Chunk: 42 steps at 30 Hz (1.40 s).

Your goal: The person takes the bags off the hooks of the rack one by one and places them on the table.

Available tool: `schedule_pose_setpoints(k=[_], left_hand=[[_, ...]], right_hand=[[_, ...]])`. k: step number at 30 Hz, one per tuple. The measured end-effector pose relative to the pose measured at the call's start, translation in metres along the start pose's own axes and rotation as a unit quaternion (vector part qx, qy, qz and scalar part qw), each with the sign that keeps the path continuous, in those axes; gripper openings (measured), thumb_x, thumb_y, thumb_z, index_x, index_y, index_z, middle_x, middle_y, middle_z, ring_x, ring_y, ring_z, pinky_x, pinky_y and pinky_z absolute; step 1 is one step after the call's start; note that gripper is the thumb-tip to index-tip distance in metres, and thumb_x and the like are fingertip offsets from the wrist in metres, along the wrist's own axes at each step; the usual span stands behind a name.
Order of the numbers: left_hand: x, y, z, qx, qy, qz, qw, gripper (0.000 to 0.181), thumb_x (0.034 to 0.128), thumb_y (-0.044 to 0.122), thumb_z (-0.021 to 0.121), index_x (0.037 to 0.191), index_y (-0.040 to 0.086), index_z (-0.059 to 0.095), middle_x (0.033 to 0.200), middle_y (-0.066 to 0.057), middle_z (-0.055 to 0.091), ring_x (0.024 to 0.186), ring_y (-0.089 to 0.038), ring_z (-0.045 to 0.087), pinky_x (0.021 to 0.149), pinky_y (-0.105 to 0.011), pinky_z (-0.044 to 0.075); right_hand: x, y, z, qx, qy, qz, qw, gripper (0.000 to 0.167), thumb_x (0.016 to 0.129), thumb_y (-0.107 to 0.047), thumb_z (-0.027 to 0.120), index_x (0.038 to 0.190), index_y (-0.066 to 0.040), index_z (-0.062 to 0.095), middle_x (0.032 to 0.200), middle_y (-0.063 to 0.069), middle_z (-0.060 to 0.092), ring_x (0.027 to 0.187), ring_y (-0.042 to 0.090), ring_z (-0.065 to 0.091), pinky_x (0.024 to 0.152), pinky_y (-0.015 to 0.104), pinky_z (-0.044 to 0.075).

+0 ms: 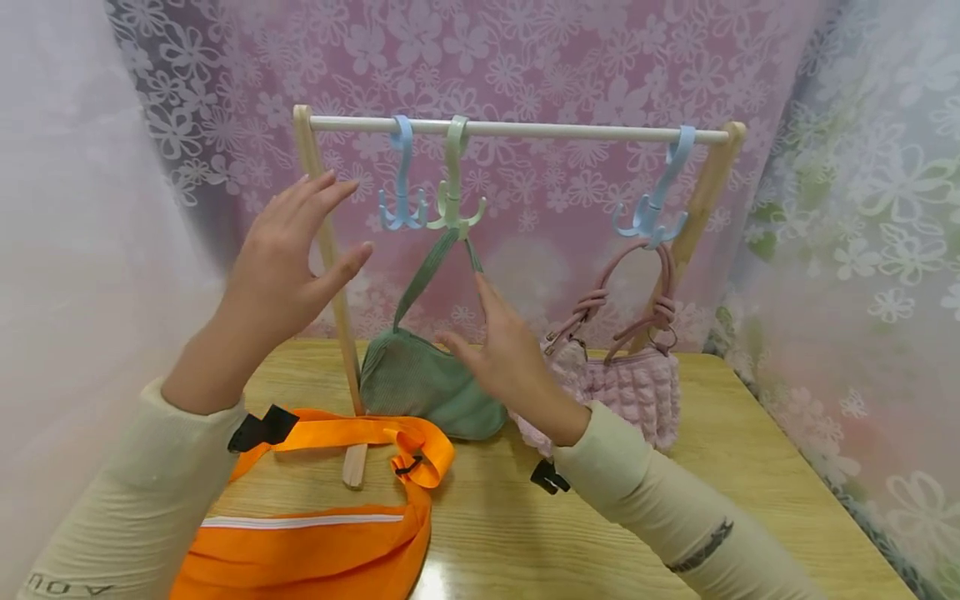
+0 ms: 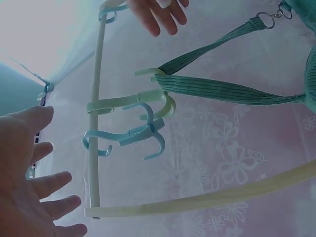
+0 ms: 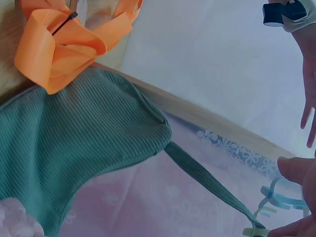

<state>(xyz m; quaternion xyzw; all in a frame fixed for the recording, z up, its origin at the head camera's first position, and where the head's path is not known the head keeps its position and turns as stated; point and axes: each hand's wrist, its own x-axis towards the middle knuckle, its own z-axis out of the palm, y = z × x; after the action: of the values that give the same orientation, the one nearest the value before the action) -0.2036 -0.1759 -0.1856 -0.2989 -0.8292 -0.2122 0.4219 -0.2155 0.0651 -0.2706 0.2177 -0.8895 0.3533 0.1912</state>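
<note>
The green corduroy bag (image 1: 431, 383) hangs by its strap (image 2: 222, 91) from the light green hook (image 1: 454, 179) on the white rail. My right hand (image 1: 517, 358) is beside the strap and in front of the bag, fingers extended; whether a fingertip touches the strap I cannot tell. Raised near the rack's left post, my left hand (image 1: 281, 250) holds nothing, its fingers spread and the thumb apart. A blue hook (image 1: 403, 179) with nothing on it hangs just left of the green one. In the right wrist view the bag (image 3: 89, 128) fills the left side.
A pink quilted bag (image 1: 637, 392) hangs from another blue hook (image 1: 660, 187) at the rack's right end. The orange bag (image 1: 315, 550) lies on the wooden table (image 1: 525, 533) at the front left, its strap around the foot of the left post (image 1: 337, 308). Floral curtains surround the table.
</note>
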Motion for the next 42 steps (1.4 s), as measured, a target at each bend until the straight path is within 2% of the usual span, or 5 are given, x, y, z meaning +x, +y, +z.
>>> schedule_pose_setpoints(k=[8, 16, 23, 30, 42], left_hand=[[0.038, -0.005, 0.012, -0.005, 0.045, 0.068, 0.9966, 0.055, 0.0943, 0.025, 0.064, 0.141, 0.001, 0.048, 0.142, -0.020, 0.049, 0.136, -0.035, 0.040, 0.118, -0.045, 0.022], [0.063, -0.011, 0.020, -0.005, 0.019, 0.043, 0.9989, 0.052, 0.0946, 0.025, 0.065, 0.141, 0.006, 0.050, 0.145, -0.015, 0.048, 0.140, -0.028, 0.035, 0.119, -0.034, 0.018], [0.083, -0.015, 0.025, 0.004, 0.027, 0.075, 0.9968, 0.050, 0.0933, 0.025, 0.067, 0.137, 0.005, 0.054, 0.142, -0.016, 0.050, 0.139, -0.030, 0.037, 0.119, -0.037, 0.017], [0.105, -0.010, 0.028, 0.063, -0.012, 0.095, 0.9934, 0.055, 0.0946, 0.035, 0.064, 0.140, 0.007, 0.051, 0.144, -0.014, 0.048, 0.141, -0.029, 0.034, 0.120, -0.037, 0.013], [0.131, -0.004, 0.042, 0.111, -0.105, 0.106, 0.9825, 0.061, 0.0937, 0.036, 0.065, 0.145, 0.010, 0.045, 0.148, -0.009, 0.046, 0.143, -0.028, 0.030, 0.121, -0.037, 0.006]], right_hand=[[0.019, 0.008, -0.020, -0.006, 0.009, 0.026, 0.9996, 0.084, 0.092, -0.042, 0.065, 0.154, -0.003, 0.022, 0.154, 0.017, 0.034, 0.137, 0.033, 0.039, 0.109, 0.050, 0.037], [0.046, 0.012, -0.031, -0.018, 0.006, 0.063, 0.9979, 0.084, 0.092, -0.046, 0.064, 0.154, -0.006, 0.024, 0.152, 0.014, 0.038, 0.134, 0.033, 0.043, 0.108, 0.050, 0.038], [0.064, 0.008, -0.035, -0.032, 0.017, 0.066, 0.9972, 0.083, 0.091, -0.045, 0.066, 0.154, -0.009, 0.026, 0.151, 0.012, 0.040, 0.128, 0.032, 0.049, 0.105, 0.046, 0.041], [0.076, 0.012, -0.038, -0.047, 0.013, 0.074, 0.9961, 0.081, 0.089, -0.043, 0.069, 0.154, -0.012, 0.029, 0.149, 0.010, 0.044, 0.103, 0.034, 0.061, 0.093, 0.043, 0.048], [0.090, 0.028, -0.028, -0.016, -0.039, 0.068, 0.9968, 0.074, 0.091, -0.037, 0.068, 0.152, -0.013, 0.032, 0.146, 0.010, 0.048, 0.131, 0.026, 0.048, 0.103, 0.044, 0.044]])
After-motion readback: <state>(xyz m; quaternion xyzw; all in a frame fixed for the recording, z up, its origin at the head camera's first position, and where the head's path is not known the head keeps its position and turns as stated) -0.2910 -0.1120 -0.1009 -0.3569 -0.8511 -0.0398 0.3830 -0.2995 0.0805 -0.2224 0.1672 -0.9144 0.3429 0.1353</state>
